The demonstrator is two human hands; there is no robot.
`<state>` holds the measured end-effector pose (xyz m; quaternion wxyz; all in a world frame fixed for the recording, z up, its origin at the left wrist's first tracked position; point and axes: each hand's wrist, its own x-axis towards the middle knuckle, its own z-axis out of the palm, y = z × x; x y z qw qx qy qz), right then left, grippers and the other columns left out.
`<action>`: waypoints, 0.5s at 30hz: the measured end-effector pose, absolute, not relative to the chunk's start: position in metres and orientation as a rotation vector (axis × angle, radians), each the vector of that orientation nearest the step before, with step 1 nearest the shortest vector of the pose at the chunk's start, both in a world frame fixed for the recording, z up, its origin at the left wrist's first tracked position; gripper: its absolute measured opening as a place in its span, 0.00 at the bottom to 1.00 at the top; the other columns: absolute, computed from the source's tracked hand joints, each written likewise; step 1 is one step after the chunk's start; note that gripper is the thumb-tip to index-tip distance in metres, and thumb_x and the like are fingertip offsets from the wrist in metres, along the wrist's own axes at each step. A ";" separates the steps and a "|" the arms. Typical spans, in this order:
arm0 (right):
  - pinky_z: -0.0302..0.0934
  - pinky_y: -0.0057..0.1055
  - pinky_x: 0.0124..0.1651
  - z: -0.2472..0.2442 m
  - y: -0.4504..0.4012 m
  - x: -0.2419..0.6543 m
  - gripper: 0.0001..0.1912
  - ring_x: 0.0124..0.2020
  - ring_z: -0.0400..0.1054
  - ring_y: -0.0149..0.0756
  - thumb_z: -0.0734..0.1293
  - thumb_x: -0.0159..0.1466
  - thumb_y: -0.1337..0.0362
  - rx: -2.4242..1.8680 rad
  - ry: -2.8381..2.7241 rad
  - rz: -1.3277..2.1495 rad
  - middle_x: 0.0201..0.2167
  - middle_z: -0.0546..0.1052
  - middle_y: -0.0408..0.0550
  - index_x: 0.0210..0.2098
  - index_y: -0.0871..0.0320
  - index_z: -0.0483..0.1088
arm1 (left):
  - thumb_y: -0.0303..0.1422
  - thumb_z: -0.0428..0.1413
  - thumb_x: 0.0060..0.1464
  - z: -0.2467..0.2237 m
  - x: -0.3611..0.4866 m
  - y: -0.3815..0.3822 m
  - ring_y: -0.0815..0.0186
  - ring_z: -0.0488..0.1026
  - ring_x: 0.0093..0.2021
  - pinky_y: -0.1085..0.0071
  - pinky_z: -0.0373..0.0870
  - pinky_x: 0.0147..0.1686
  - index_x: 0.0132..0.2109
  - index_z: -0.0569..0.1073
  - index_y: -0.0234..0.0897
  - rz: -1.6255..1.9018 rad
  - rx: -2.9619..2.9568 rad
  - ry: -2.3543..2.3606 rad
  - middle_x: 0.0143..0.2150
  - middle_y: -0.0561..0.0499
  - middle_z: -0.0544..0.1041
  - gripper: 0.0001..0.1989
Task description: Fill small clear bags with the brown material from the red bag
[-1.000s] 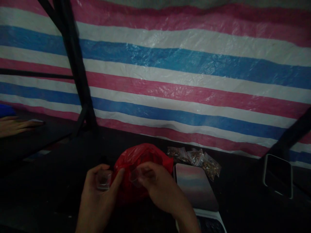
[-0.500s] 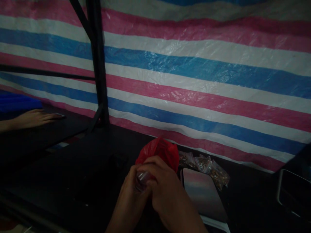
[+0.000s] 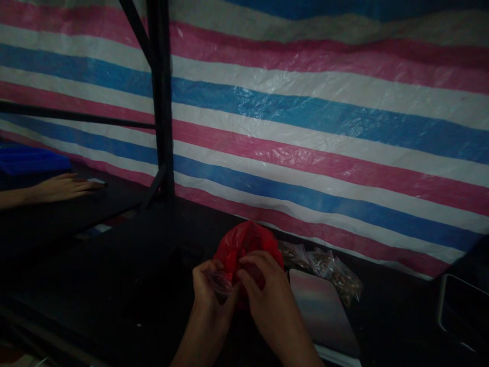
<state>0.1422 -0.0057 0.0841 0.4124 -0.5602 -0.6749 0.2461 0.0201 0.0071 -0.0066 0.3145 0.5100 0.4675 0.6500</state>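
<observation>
My left hand (image 3: 210, 300) is closed round the edge of a small clear plastic bag (image 3: 220, 282), its mouth facing up. Its contents are too dark to make out. Just right of it, my right hand (image 3: 265, 285) reaches over the near rim of a red plastic bag (image 3: 229, 247). The right thumb and fingers are bent with a gap between their tips, and I see nothing between them. The red bag stands open, its inside partly hidden by my right hand.
Right of my hands lies a flat scale with a metal plate (image 3: 323, 311). Behind it are several small clear bags of brownish pieces (image 3: 344, 280). A dark tray (image 3: 464, 311) sits far right. At left, another person's hand (image 3: 71, 187) rests near a blue bin (image 3: 32, 160).
My right hand has moved off the small clear bag to the red bag's opening, and its fingers have parted. My left hand still holds the clear bag, now more visible.
</observation>
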 end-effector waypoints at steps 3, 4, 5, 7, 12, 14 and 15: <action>0.66 0.33 0.50 0.090 -0.016 0.132 0.06 0.45 0.76 0.39 0.72 0.64 0.70 -1.419 -1.754 0.688 0.42 0.81 0.44 0.39 0.52 0.80 | 0.37 0.64 0.52 -0.011 0.021 0.008 0.60 0.74 0.45 0.62 0.77 0.42 0.49 0.59 0.46 1.784 1.352 1.241 0.48 0.50 0.67 0.24; 0.66 0.32 0.49 0.091 -0.018 0.130 0.07 0.44 0.76 0.39 0.72 0.64 0.71 -1.433 -1.745 0.700 0.41 0.81 0.43 0.37 0.53 0.80 | 0.38 0.64 0.51 -0.010 0.021 0.007 0.59 0.74 0.45 0.62 0.78 0.41 0.49 0.59 0.46 1.800 1.354 1.239 0.48 0.51 0.66 0.24; 0.65 0.32 0.49 0.092 -0.020 0.127 0.07 0.44 0.76 0.39 0.72 0.63 0.72 -1.443 -1.716 0.708 0.40 0.82 0.43 0.36 0.53 0.80 | 0.38 0.64 0.51 -0.008 0.021 0.005 0.59 0.74 0.44 0.62 0.78 0.40 0.49 0.59 0.47 1.810 1.356 1.236 0.47 0.51 0.67 0.24; 0.66 0.32 0.49 0.093 -0.020 0.126 0.09 0.44 0.77 0.40 0.70 0.65 0.73 -1.425 -1.623 0.732 0.40 0.83 0.44 0.35 0.53 0.80 | 0.38 0.64 0.53 0.001 0.019 0.000 0.60 0.76 0.43 0.63 0.79 0.40 0.49 0.60 0.47 1.790 1.374 1.234 0.46 0.51 0.69 0.23; 0.69 0.30 0.44 0.100 -0.020 0.148 0.09 0.41 0.79 0.39 0.67 0.66 0.65 -1.269 -1.396 0.794 0.39 0.85 0.46 0.37 0.53 0.82 | 0.44 0.66 0.53 0.031 0.015 -0.019 0.56 0.81 0.46 0.62 0.81 0.44 0.51 0.71 0.44 1.588 1.367 1.206 0.45 0.48 0.80 0.21; 0.69 0.30 0.39 0.103 -0.023 0.170 0.10 0.38 0.79 0.39 0.67 0.66 0.60 -1.242 -1.318 0.740 0.38 0.85 0.47 0.39 0.53 0.81 | 0.47 0.64 0.54 0.036 0.015 -0.024 0.56 0.82 0.42 0.63 0.81 0.41 0.49 0.74 0.44 1.532 1.378 1.183 0.40 0.49 0.82 0.19; 0.68 0.30 0.36 0.103 -0.024 0.183 0.12 0.36 0.78 0.39 0.67 0.66 0.57 -1.248 -1.292 0.698 0.38 0.85 0.48 0.41 0.53 0.81 | 0.48 0.63 0.55 0.037 0.016 -0.025 0.56 0.82 0.40 0.64 0.80 0.39 0.48 0.76 0.44 1.507 1.396 1.185 0.39 0.49 0.82 0.18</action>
